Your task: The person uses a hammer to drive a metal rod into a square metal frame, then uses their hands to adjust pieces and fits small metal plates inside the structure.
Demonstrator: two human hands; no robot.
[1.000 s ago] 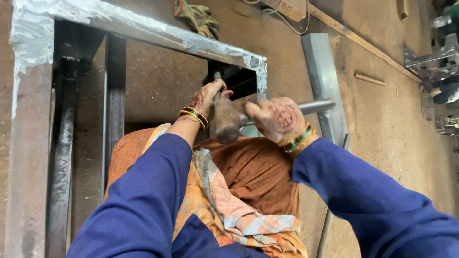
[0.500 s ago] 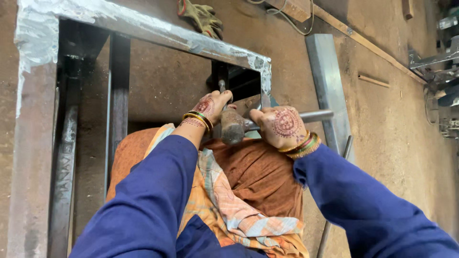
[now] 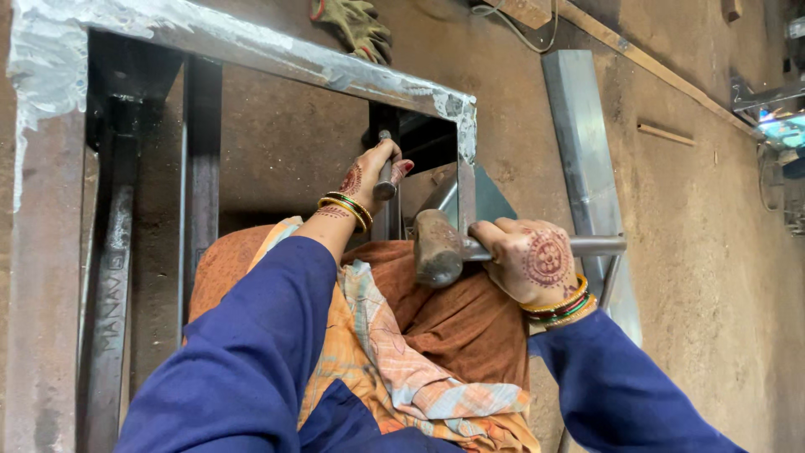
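Just left of the right hand [image 3: 530,262], whose grip is clamped round a metal handle, sits the rusty head of a hammer [image 3: 438,248], hanging over the orange and brown cloth [image 3: 436,335] on the person's lap. Its handle runs nearly level, out to the right past the wrist toward a grey steel channel [image 3: 579,151] lying on the dirt floor [image 3: 704,252]. Up and left of that head, and near it, the left hand [image 3: 369,172] has its grip closed on a short steel punch [image 3: 384,172], which stands roughly upright with its upper end showing above the fingers, close against a dark upright bar of the welded steel frame [image 3: 251,50]. So the punch's long axis lies across the hammer handle's, and the hammer head is the part nearest to it. Beyond the frame's top rail lies a worn glove [image 3: 356,25].
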